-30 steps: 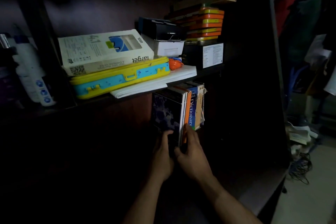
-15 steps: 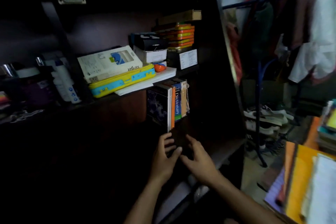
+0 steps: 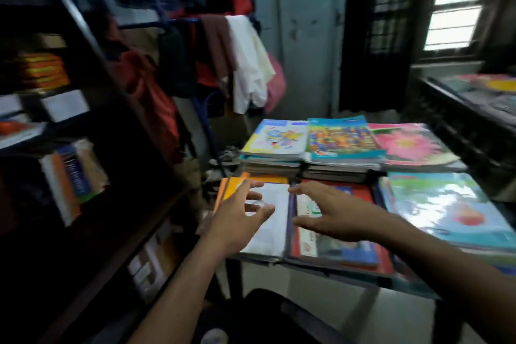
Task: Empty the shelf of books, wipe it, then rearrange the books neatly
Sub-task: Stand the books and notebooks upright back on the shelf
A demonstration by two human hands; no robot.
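Books (image 3: 344, 145) are lying in flat piles on a low table (image 3: 413, 286), filling it from the far edge to the near edge. Some more books (image 3: 73, 176) are standing upright on the dark shelf (image 3: 117, 234) at the left side, near its right end. Both hands are reaching out over the near piles. The left hand (image 3: 240, 218) is hovering over a white book (image 3: 272, 220) at the near left corner, with fingers spread and loose, gripping nothing. The right hand (image 3: 332, 215) is hovering over a red book (image 3: 349, 248) just beside it, fingers also spread and holding nothing. Clothes (image 3: 245, 61) are hanging on a rack behind the table. The view is blurry.
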